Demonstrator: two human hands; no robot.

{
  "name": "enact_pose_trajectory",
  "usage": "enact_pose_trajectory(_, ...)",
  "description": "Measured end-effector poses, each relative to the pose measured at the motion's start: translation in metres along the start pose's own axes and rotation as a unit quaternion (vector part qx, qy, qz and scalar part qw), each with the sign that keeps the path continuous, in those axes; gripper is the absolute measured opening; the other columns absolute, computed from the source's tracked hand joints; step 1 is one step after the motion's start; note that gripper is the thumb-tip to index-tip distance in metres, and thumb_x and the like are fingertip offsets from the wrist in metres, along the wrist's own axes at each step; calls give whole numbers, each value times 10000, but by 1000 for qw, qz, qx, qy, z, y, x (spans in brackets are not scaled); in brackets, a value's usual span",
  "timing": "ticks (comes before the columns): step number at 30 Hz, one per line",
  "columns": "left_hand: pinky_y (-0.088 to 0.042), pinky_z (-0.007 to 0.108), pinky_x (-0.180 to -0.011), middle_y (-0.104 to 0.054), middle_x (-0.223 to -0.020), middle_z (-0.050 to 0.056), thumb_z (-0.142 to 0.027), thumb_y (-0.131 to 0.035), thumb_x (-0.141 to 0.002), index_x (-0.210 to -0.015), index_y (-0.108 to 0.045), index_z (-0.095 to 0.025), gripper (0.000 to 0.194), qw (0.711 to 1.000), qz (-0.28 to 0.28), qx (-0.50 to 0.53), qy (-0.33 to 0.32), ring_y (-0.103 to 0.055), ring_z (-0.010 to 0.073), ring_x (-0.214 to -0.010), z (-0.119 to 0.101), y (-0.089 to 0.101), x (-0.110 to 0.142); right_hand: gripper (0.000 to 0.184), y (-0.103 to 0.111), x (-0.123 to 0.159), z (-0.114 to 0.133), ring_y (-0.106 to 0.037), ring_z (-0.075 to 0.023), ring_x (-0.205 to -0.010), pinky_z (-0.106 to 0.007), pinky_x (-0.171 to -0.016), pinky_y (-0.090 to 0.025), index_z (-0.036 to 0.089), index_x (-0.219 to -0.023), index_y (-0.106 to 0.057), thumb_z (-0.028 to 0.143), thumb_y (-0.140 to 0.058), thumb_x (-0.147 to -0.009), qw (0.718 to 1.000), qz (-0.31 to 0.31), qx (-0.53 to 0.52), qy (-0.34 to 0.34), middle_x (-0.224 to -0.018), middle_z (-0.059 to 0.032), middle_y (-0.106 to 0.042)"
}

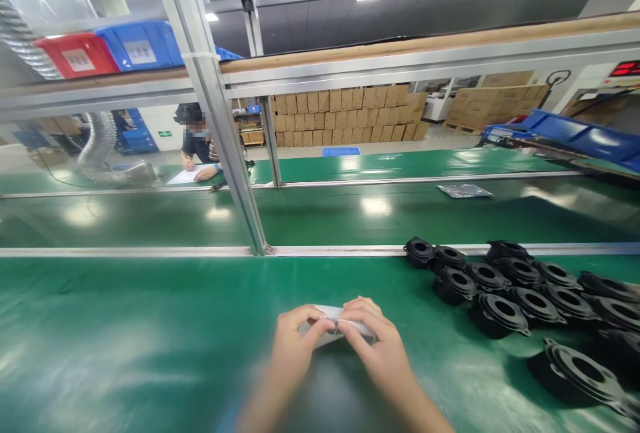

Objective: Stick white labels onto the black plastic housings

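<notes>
White piece [326,339] pinched above a green bench [125,326]

Left hand [293,347] and right hand [381,341] both grasp it between thumbs and fingertips, low centre of view. Black round parts [491,318] cluster to the right.

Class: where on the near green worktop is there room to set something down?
Widest: the green worktop left of the left hand, up to the metal rail. Narrower: between the right hand and the black ringed parts, which crowd the right side.
</notes>
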State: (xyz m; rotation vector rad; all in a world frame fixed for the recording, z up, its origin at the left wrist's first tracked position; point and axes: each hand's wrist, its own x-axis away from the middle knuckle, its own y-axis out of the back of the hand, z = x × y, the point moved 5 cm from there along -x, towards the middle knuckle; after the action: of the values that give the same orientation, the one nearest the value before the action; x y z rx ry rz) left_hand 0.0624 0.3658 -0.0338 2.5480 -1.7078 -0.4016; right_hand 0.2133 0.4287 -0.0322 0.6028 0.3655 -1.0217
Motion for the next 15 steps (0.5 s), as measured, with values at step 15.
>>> enact_pose_trajectory(15,-420,232,-685,-692,-688,9,-263,-701,-784,-686,-731,-176,135,999,21,-11,-25,-593,146,-682,-1,-5,0,124,1,-2,0,-588,-209,-840,-340,-795,-437,238,-835,-640,273,-594,-945,999,14,-40,-29,-836,-8,-622)
